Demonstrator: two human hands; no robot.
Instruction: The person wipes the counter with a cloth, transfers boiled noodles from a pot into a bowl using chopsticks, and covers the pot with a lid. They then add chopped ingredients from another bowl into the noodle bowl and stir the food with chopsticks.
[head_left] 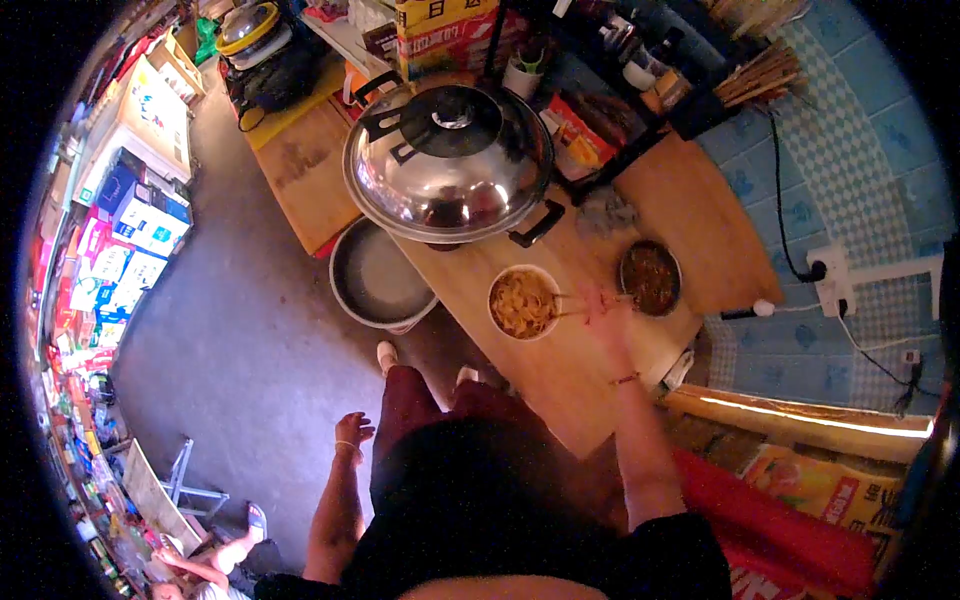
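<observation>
My right hand [606, 308], slightly blurred, is closed around a pair of chopsticks [570, 304] over the wooden table. Their tips reach the right rim of a white bowl [492, 322] filled with noodle-like food [522, 302]. Just right of that hand stands a dark round bowl [652, 278] holding something brownish, perhaps sauce or pickles. My left hand [354, 430] hangs beside my leg above the floor, fingers loosely apart, with nothing in it.
A large lidded metal wok [450, 165] stands at the table's far side. Below its edge, a round basin [380, 275] sits on the floor. A power strip [835, 285] with cables is on the tiled wall. Someone sits at lower left [215, 570] near a folding stool [190, 480].
</observation>
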